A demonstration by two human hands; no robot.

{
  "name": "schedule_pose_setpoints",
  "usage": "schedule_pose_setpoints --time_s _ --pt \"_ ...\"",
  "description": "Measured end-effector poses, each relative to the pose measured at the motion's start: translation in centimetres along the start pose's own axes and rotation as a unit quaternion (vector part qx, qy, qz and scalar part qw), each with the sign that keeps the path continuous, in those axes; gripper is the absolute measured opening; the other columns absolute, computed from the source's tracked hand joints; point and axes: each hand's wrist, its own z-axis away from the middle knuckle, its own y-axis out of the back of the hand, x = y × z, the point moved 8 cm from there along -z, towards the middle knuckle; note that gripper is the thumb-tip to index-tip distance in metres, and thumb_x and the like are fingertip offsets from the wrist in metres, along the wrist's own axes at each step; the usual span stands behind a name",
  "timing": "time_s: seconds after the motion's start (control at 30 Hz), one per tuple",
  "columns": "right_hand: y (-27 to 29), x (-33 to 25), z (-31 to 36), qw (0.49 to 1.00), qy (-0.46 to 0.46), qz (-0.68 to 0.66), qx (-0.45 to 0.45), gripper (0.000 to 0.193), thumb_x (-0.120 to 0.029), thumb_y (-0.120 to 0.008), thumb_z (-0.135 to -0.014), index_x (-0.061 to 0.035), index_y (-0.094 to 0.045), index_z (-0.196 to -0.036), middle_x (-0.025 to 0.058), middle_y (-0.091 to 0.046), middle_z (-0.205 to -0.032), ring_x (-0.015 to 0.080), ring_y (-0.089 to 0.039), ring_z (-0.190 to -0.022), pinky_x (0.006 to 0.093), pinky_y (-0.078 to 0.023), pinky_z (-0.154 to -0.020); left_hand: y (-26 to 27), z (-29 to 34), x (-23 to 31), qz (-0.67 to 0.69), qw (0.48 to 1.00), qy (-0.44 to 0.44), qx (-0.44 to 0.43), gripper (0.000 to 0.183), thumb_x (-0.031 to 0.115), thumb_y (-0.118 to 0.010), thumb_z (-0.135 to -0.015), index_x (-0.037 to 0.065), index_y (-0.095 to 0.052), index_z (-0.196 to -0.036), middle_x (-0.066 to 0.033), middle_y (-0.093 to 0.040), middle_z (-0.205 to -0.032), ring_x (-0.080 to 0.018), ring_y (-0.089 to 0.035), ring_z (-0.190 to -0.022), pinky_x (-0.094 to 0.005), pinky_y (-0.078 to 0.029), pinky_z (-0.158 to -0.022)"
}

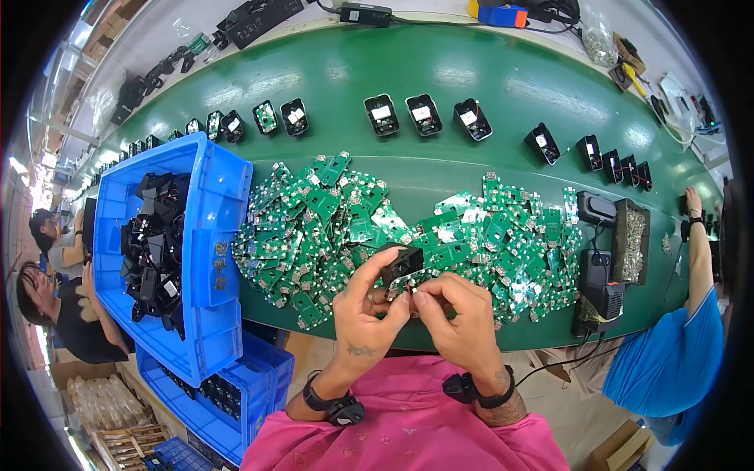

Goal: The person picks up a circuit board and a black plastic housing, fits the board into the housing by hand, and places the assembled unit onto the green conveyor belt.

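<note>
From afar I see left hand (pixel 365 314) holding black plastic housing (pixel 405 262); right hand (pixel 459 315) fingertips narrow, pinching or not, I cannot tell. Loose left grip may drop housing onto circuit boards (pixel 323 202).

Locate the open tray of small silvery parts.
In the head view, the tray sits on the right part of the green table, just right of the black boxy devices.

We look from the wearer's head, through one wide fisheye view, facing down, close over left hand (pixel 363 315) and right hand (pixel 462 322), green desk (pixel 440 71) beyond.
</note>
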Motion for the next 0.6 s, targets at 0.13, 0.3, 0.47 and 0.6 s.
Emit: schedule_pose_setpoints --time_s 0.13,0.3,0.47,0.6 --pt "0.4 -0.2 0.0 1.000 -0.002 0.011 0.010 0.003 -0.001 -0.066 -0.086 0.0017 -0.065 -0.085 0.0073 -0.062 -0.073 0.0142 -0.060 -0.059 0.0264 -0.045 -0.052 -0.1 0.0 0.3 -0.077 0.996 -0.013 -0.051 0.057 -0.015 -0.057 -0.082 -0.005 -0.044 -0.137 -0.0193 -0.054 -0.129 -0.0222 -0.063 -0.107 -0.0308 -0.061 -0.080" --pt "0.8 -1.0 -0.4 0.998 0.049 0.038 0.000 0.004 -0.001 -0.067 -0.084 0.0010 -0.065 -0.084 0.0069 -0.060 -0.071 0.0149 -0.056 -0.056 0.0279 -0.041 -0.049 -0.3 -0.3 1.0 -0.138 0.987 -0.024 -0.082 0.055 -0.015 -0.059 -0.080 -0.004 -0.050 -0.133 -0.0168 -0.060 -0.121 -0.0200 -0.068 -0.096 -0.0295 -0.061 -0.077" --pt "1.0 -1.0 -0.5 0.997 0.060 0.053 -0.016 0.004 -0.001 -0.068 -0.083 0.0004 -0.065 -0.084 0.0067 -0.058 -0.070 0.0152 -0.054 -0.055 0.0285 -0.040 -0.048 -0.2 -0.2 0.7 -0.152 0.985 -0.004 -0.079 0.053 -0.015 -0.060 -0.078 -0.004 -0.054 -0.130 -0.0144 -0.066 -0.114 -0.0202 -0.072 -0.087 -0.0275 -0.060 -0.072" --pt "0.9 -0.8 -0.5 0.996 0.058 0.055 -0.030 0.003 -0.001 -0.067 -0.082 0.0001 -0.064 -0.082 0.0064 -0.058 -0.069 0.0158 -0.053 -0.054 0.0287 -0.039 -0.048 -0.5 -0.5 1.2 -0.150 0.986 -0.008 -0.075 0.053 -0.010 -0.062 -0.078 0.002 -0.059 -0.129 -0.0118 -0.066 -0.116 -0.0115 -0.069 -0.083 -0.0236 -0.059 -0.069"
